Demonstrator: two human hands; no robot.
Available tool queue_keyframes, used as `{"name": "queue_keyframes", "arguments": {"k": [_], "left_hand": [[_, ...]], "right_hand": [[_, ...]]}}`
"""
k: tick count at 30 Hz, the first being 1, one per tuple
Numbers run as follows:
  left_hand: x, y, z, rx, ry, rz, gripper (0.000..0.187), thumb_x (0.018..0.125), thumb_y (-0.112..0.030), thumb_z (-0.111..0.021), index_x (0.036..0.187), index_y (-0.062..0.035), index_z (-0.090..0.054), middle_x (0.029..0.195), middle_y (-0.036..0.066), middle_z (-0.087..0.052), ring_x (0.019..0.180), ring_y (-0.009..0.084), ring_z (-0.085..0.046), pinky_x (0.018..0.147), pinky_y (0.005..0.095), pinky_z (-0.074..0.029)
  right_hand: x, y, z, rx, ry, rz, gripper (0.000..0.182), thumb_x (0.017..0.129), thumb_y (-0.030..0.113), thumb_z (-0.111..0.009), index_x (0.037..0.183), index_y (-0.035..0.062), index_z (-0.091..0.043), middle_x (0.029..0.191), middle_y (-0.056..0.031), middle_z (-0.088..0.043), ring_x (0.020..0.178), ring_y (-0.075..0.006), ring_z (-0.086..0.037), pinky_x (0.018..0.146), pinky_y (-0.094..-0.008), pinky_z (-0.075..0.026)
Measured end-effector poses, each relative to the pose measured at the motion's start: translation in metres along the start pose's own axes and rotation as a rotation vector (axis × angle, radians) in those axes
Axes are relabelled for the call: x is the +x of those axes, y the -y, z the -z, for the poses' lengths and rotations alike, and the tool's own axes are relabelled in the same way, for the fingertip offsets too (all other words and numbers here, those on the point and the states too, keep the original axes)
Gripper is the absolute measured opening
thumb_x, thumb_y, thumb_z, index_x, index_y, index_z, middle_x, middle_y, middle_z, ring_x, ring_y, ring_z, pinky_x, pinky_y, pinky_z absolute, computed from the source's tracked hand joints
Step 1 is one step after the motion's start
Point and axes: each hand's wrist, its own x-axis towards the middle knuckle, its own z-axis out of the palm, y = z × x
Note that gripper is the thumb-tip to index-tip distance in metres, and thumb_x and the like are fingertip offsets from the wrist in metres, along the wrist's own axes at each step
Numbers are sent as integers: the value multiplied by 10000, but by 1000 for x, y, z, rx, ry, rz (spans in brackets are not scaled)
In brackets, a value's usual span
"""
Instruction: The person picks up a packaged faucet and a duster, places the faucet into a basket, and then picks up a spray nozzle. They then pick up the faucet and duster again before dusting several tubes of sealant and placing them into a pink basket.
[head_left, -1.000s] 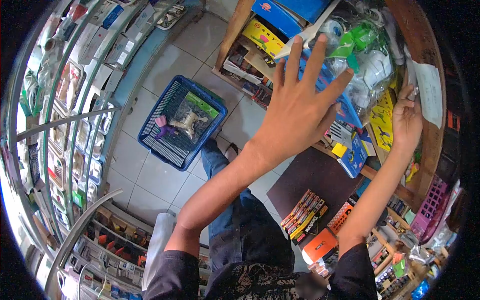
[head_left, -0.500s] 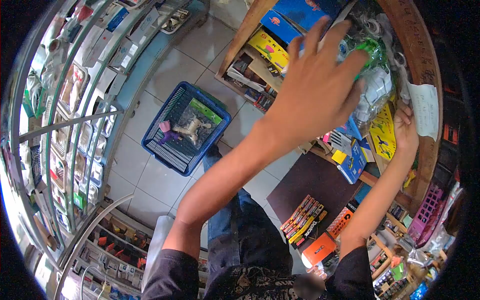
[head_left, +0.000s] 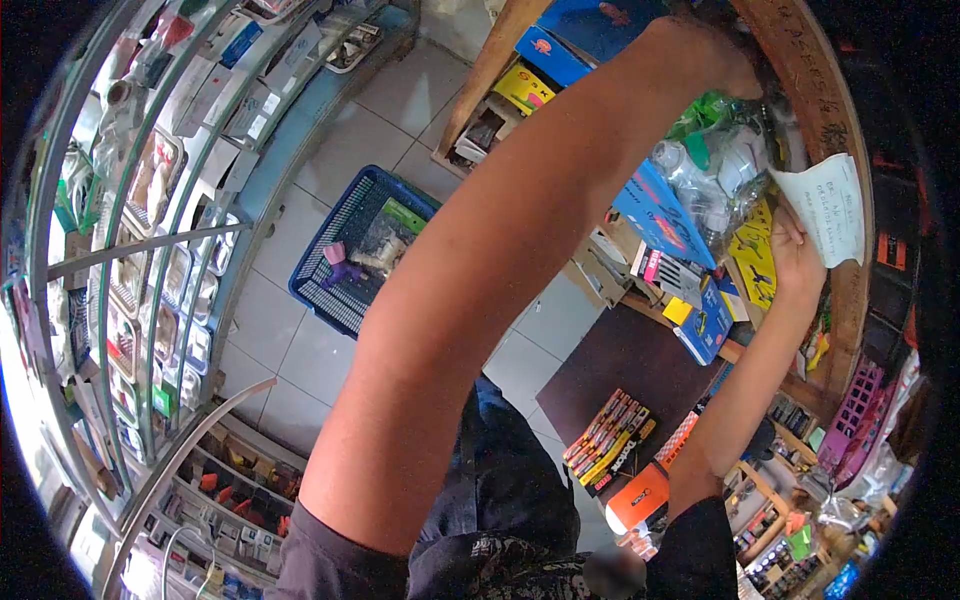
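My left hand (head_left: pixel 710 62) reaches over the top of the wooden shelf unit, above the clear plastic bags. Its fingers are hidden behind the hand and the bags. The clear bags (head_left: pixel 715 175) hold white and green parts and lie in front of a blue box (head_left: pixel 660 215). My right hand (head_left: pixel 797 255) is at the shelf's right side, fingers curled beside a yellow box (head_left: pixel 753 255) and the lower edge of the bags. Just above those fingers a handwritten paper note (head_left: pixel 825 212) overlaps the wooden frame (head_left: pixel 822 95). What the right fingers grip cannot be made out.
A blue plastic basket (head_left: pixel 318 235) with a purple item and a packet stands on the tiled floor, partly behind my left arm. Glass shelving (head_left: pixel 150 240) runs along the left. Battery packs (head_left: pixel 610 435) and an orange box (head_left: pixel 638 497) lie near my body; a pink basket (head_left: pixel 853 425) is at right.
My left hand has moved up and farther into the shelf, its forearm now covering part of the basket. The paper note and my right hand have shifted slightly left.
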Motion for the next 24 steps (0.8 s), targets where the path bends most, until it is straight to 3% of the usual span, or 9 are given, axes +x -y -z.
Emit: {"name": "queue_keyframes", "arguments": {"k": [3, 5, 11, 13, 16, 19, 21, 23, 24], "left_hand": [[3, 2, 14, 15, 337, 159, 575, 899, -219, -481, 1422, -44, -319, 1474, 198, -299, 1356, 294, -313, 1068, 439, -299], [10, 9, 15, 78, 415, 169, 641, 888, -231, -495, 1453, -43, -258, 1490, 196, -270, 1368, 291, -296, 1078, 431, -286], [15, 45, -16, -269, 155, 64, 653, 850, -100, -467, 1456, -42, -234, 1449, 223, -334, 1332, 346, -328, 1084, 392, -289], [5, 48, -30, -321, -292, -109, 659, 807, 0, -449, 1436, -13, -251, 1389, 271, -388, 1266, 409, -378, 1038, 403, -336], [-1, 47, -9, -506, -222, -71, 626, 783, 48, -444, 1393, 20, -305, 1361, 289, -406, 1214, 435, -417, 997, 415, -371], [-5, 53, -12, -524, -335, -84, 609, 775, 61, -449, 1373, 20, -335, 1335, 297, -426, 1178, 452, -438, 977, 400, -391], [-14, 47, 0, -560, -244, 77, 605, 783, 62, -448, 1375, 19, -329, 1346, 294, -414, 1183, 439, -444, 989, 402, -382], [-38, 51, 7, -579, -151, 255, 600, 791, 63, -447, 1377, 18, -323, 1357, 291, -401, 1187, 426, -450, 1001, 403, -373], [-54, 58, 1, -710, -297, 120, 545, 817, 13, -467, 1352, 23, -363, 1318, 301, -431, 1166, 417, -472, 992, 427, -379]], "right_hand": [[5, -6, -6, -52, -8, 3, 248, 947, 226, -490, 1056, 6, -528, 909, -121, -561, 651, -152, -484, 522, -252, -456], [11, -21, -21, -355, -639, 216, 308, 942, 271, -501, 1162, 57, -530, 1087, -117, -594, 883, -216, -589, 751, -368, -528], [9, -25, -17, -603, -545, 299, 410, 924, 293, -522, 1313, 182, -456, 1290, -20, -491, 1124, -187, -458, 779, -340, -453], [5, -29, -13, -693, -516, 339, 450, 929, 288, -515, 1357, 182, -426, 1337, -13, -466, 1205, -185, -427, 806, -343, -444], [-12, -33, -8, -1046, -501, 408, 506, 937, 273, -511, 1379, 75, -364, 1305, -127, -492, 1129, -258, -545, 931, -401, -480], [-31, -43, -26, -755, -548, 523, 469, 923, 257, -544, 1328, 63, -409, 1235, -122, -541, 987, -212, -582, 787, -341, -515], [-46, -55, -63, -770, -860, 442, 349, 923, 182, -519, 1250, 61, -496, 1147, -90, -578, 677, -118, -518, 537, -225, -378], [-64, -74, -73, -762, -848, 526, 303, 923, 176, -515, 1200, 54, -523, 1086, -84, -591, 611, -99, -476, 492, -222, -348], [-76, -82, -75, -756, -848, 624, 262, 922, 170, -511, 1150, 47, -550, 1026, -78, -605, 546, -80, -435, 446, -219, -317]]}}
